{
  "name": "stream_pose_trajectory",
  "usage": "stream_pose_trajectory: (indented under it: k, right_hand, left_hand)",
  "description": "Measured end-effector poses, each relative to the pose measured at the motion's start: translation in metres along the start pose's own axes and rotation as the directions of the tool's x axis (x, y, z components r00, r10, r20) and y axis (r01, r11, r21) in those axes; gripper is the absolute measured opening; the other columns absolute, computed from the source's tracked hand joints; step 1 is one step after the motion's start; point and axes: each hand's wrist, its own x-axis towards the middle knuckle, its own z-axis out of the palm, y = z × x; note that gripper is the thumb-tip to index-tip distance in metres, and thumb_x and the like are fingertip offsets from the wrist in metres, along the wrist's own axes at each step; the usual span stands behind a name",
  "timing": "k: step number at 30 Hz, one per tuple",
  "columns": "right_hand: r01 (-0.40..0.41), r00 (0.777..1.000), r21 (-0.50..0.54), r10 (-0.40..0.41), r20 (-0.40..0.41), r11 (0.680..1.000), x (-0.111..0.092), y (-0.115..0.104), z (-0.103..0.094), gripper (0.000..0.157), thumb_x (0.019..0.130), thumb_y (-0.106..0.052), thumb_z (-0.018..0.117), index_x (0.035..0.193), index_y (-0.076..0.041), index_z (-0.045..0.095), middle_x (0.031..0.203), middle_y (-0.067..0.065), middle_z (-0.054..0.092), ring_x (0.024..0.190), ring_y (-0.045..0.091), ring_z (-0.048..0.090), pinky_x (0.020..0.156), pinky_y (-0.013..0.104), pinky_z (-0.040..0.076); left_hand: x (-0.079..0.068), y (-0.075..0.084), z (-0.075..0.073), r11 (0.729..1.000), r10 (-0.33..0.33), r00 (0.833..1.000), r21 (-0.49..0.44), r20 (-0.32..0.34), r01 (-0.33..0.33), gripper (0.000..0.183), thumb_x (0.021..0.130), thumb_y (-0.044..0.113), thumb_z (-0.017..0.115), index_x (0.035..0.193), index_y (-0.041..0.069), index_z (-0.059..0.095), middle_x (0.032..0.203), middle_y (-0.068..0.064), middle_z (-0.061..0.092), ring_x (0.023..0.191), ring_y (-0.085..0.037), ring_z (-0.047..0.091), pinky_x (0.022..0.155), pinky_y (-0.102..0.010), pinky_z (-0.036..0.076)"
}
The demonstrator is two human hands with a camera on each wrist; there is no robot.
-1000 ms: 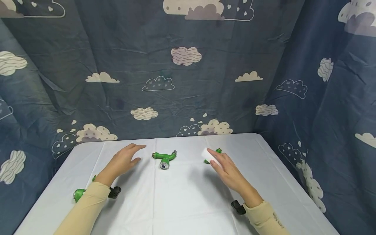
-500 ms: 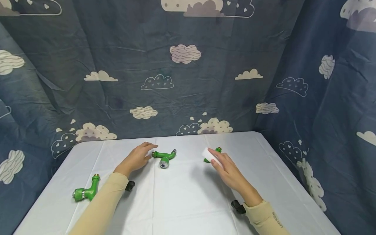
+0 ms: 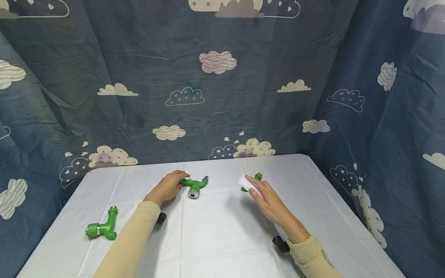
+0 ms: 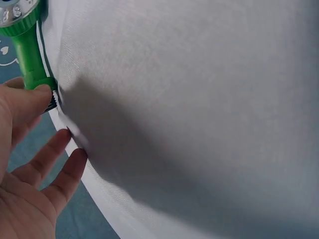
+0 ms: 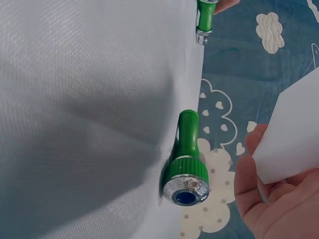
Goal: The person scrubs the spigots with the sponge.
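Note:
My left hand (image 3: 167, 187) reaches the middle green faucet (image 3: 194, 190) on the white table. In the left wrist view, its thumb and forefinger pinch the dark threaded end of that faucet (image 4: 31, 57), while two other fingers are spread apart. A white sponge-like block (image 3: 248, 184) is held between thumb and fingers of my right hand (image 3: 272, 204), above the table. Just beyond the block, a second green faucet (image 3: 258, 176) is partly covered by it. The right wrist view shows this faucet (image 5: 188, 134) whole, apart from the hand, with its chrome-ringed end toward the camera.
A third green faucet (image 3: 104, 228) lies at the table's left, beside my left forearm. White cloth covers the table (image 3: 215, 239). A dark blue curtain (image 3: 139, 50) with cloud prints hangs behind it and along both sides. Black straps or mounts (image 3: 281, 244) sit at both wrists.
My left hand has moved right to the middle faucet and now pinches its end. The left faucet has come into full view. My right hand stays nearly still with the white block.

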Motion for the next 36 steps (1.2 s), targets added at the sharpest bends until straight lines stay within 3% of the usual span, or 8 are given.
stream_pose_trajectory:
  k: [8,14,24,30,36]
  right_hand:
    - [0.002,1.000,0.002,-0.002,0.004,1.000,0.001,0.000,0.003,0.049,0.114,-0.033,0.053,0.162,-0.025,0.048,0.124,0.014,0.062,0.097,0.019,0.052,0.080,0.034,0.044]
    - [0.006,1.000,0.005,-0.006,0.000,1.000,0.000,-0.001,0.002,0.049,0.114,-0.033,0.053,0.162,-0.024,0.049,0.126,0.016,0.062,0.098,0.020,0.054,0.080,0.034,0.045]
    - [0.002,1.000,0.010,-0.002,-0.001,1.000,-0.001,-0.001,0.002,0.049,0.113,-0.033,0.054,0.162,-0.025,0.049,0.128,0.016,0.062,0.099,0.020,0.054,0.080,0.034,0.045]
    - [0.000,1.000,0.009,0.000,0.000,1.000,-0.002,-0.002,0.002,0.050,0.113,-0.034,0.054,0.162,-0.026,0.049,0.130,0.017,0.062,0.100,0.020,0.054,0.080,0.034,0.045]
    - [0.004,1.000,0.013,-0.004,0.000,1.000,-0.003,-0.003,0.001,0.049,0.114,-0.034,0.053,0.162,-0.025,0.049,0.134,0.018,0.062,0.103,0.022,0.056,0.081,0.035,0.046]
  left_hand:
    - [0.004,0.000,0.004,1.000,-0.025,1.000,0.009,0.019,0.025,0.035,0.100,-0.004,0.069,0.133,0.007,0.072,0.131,-0.013,0.074,0.129,-0.035,0.068,0.116,-0.052,0.053]
    - [0.005,-0.001,0.005,0.999,-0.053,0.998,-0.005,0.022,0.054,0.029,0.099,0.003,0.075,0.128,0.008,0.075,0.120,-0.009,0.076,0.118,-0.029,0.071,0.110,-0.051,0.056]
    - [0.002,-0.003,0.007,0.997,-0.042,0.999,-0.069,0.008,0.043,0.023,0.096,0.013,0.082,0.118,0.010,0.079,0.107,-0.004,0.076,0.097,-0.017,0.068,0.095,-0.044,0.060]
    - [-0.006,-0.001,0.007,0.985,-0.064,0.998,-0.159,0.000,0.063,0.022,0.095,0.015,0.084,0.116,0.010,0.080,0.107,-0.004,0.078,0.094,-0.015,0.067,0.092,-0.043,0.060]
    - [-0.012,0.004,0.008,0.952,-0.110,0.994,-0.290,-0.025,0.098,0.022,0.094,0.017,0.085,0.115,0.012,0.081,0.108,-0.005,0.079,0.095,-0.015,0.069,0.091,-0.040,0.060]
